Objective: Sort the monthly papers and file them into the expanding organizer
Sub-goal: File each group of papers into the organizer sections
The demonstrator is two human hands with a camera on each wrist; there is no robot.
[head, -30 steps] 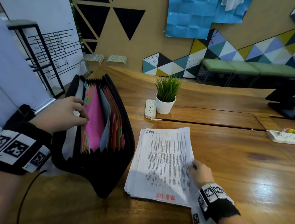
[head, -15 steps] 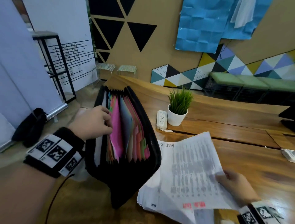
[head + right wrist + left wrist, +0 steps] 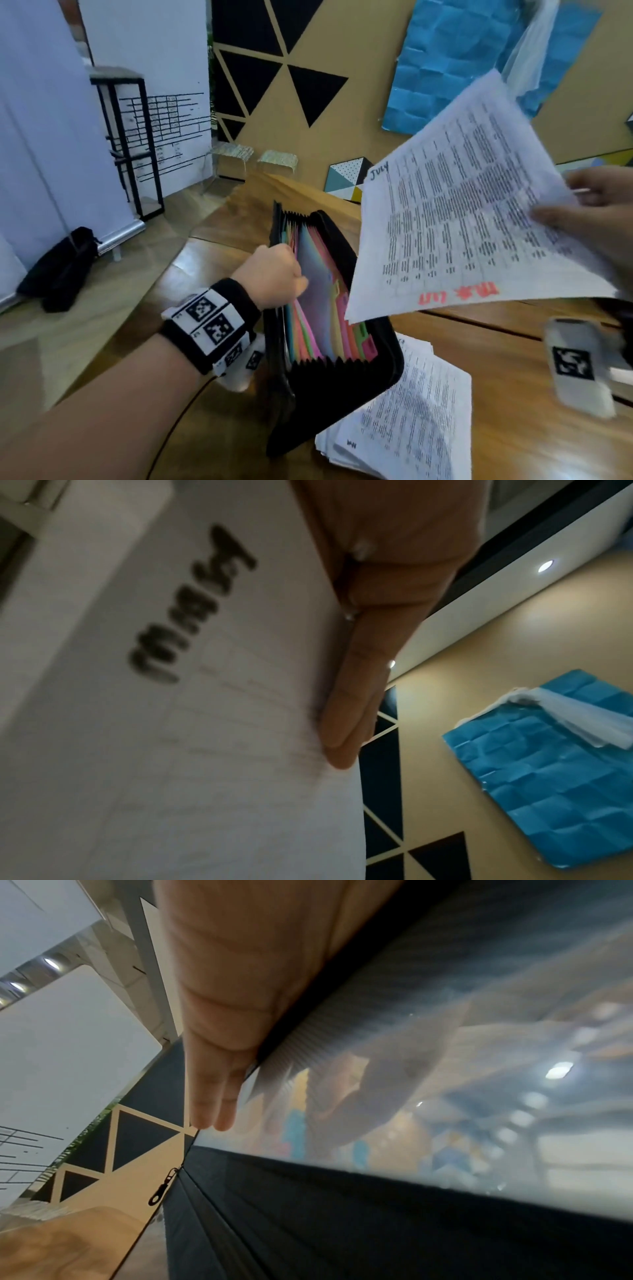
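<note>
I have my right hand pinching a sheet headed JULY by its right edge, thumb on top and fingers flat underneath, holding it up in the air above and to the right of the organizer. My left hand is hooked into the organizer's near-left pockets, fingers curled over the dividers and holding a gap open. The organizer stands upright on the table, mouth up, coloured dividers fanned.

As I judge it, the job is partway at most: a thick stack lies on the table just beside the organizer's right side, partly tucked under it, and I cannot tell how many sheets are already filed. This sheet is not yet in a pocket.

For room: the air above the organizer's mouth is free, so I can bring the sheet down leftward. The sheet's lower left corner hangs over the right-hand tabs and could catch them. The pocket is narrow, and the limp sheet may buckle on the divider tops
</note>
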